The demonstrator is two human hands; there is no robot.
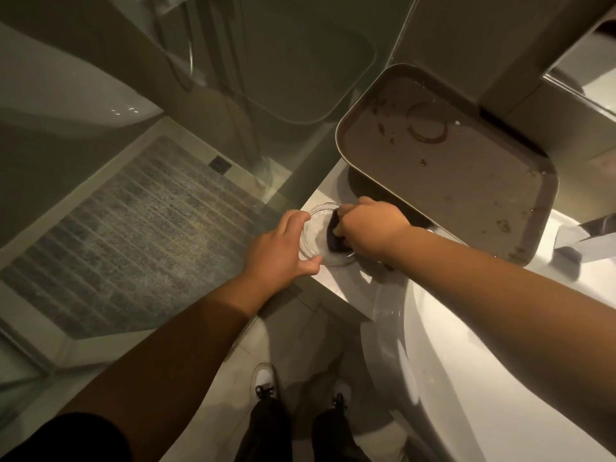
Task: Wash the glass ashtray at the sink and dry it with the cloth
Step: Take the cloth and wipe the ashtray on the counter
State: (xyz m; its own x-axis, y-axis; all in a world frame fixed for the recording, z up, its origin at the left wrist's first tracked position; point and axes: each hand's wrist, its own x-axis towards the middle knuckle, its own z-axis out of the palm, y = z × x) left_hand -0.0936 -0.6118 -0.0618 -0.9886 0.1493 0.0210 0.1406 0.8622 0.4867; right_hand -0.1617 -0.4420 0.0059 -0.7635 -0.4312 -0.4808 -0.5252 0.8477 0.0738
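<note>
Head view: the left hand (278, 250) gripped the near rim of the glass ashtray (321, 233), which lay flat, mouth up, on the white counter (346, 281) left of the sink (466, 378). Round; no long axis. The right hand (370, 228) pinched a dark cloth (333, 228) inside it. Beyond leaned a stained tray (450, 168).

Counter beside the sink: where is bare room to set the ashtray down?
Crowded: the brown tray overhangs the counter's back part, and the glass ashtray, left hand and right hand with the dark cloth fill the middle. One bare patch of white counter shows between ashtray, basin rim and the front edge.
</note>
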